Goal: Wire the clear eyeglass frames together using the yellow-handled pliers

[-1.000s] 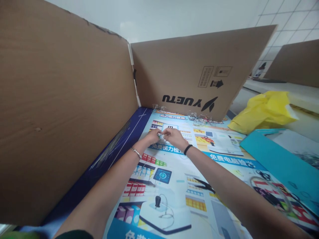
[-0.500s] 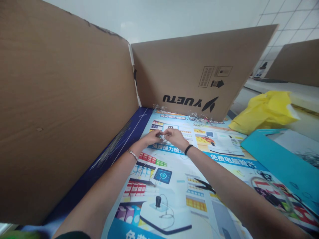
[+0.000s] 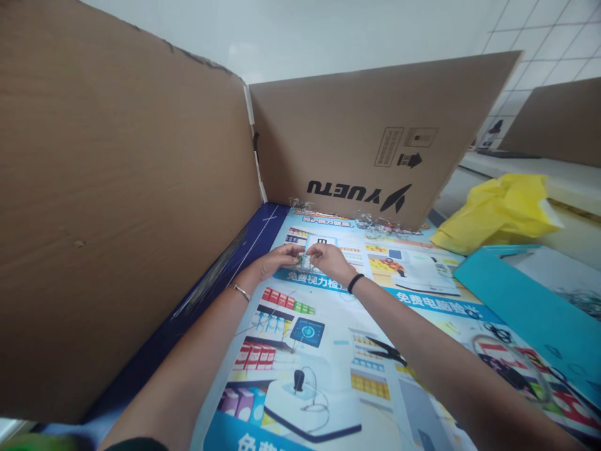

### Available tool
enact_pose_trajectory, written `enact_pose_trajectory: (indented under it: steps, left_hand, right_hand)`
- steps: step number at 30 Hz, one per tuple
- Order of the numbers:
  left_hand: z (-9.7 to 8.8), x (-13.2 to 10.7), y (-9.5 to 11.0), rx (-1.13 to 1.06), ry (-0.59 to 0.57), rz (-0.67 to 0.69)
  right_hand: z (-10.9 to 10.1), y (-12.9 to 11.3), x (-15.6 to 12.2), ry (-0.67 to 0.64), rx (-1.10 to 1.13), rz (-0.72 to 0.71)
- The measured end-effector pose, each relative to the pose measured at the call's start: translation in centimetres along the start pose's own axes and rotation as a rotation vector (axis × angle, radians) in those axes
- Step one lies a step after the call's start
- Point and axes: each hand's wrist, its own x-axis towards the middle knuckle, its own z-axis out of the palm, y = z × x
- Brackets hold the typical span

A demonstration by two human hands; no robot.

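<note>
Left hand [image 3: 273,263] and right hand [image 3: 331,260] both pinch a tiny piece [image 3: 303,257], perhaps beads; holding it low over the poster [image 3: 328,351] should steady it.

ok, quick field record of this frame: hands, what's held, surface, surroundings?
left hand: fingertips pinch a small green-and-clear piece; silver bracelet on wrist
right hand: pinches the same piece from the other side; black band on wrist
piece: too small to identify
surface: printed poster, lying flat
on poster: black scissors, beside right forearm
walls: left cardboard panel; back cardboard panel, logo upside down
right side: yellow bag, teal board
</note>
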Motion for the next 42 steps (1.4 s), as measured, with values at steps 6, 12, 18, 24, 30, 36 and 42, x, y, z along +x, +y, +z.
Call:
enact_pose_trajectory:
  steps: [6, 12, 18, 24, 30, 36, 42]
  left_hand:
    - [0.1, -0.2, 0.3, -0.026, 0.01, 0.0]
    - [0.0, -0.3, 0.2, -0.035, 0.029, -0.002]
    - [0.0, -0.3, 0.2, -0.026, 0.047, -0.012]
    - [0.0, -0.3, 0.3, -0.019, 0.049, -0.014]
    - [-0.2, -0.4, 0.2, -0.012, 0.065, -0.03]
    - [-0.3, -0.3, 0.2, 0.025, 0.147, -0.016]
    - [0.1, 0.0, 1.2, 0.062, 0.306, 0.03]
  right_hand:
    - [-0.2, -0.3, -0.3, 0.047, 0.018, -0.03]
    - [-0.4, -0.3, -0.5, 0.054, 0.011, -0.033]
    - [-0.6, -0.4, -0.6, 0.057, 0.002, -0.032]
    - [-0.8, -0.5, -0.8, 0.063, -0.008, -0.028]
    - [-2.1, -0.5, -1.5, 0.055, -0.015, -0.016]
    - [-5.0, 0.2, -2.8, 0.09, -0.039, 0.036]
    - [-7.8, 1.9, -5.2, 0.166, -0.086, 0.096]
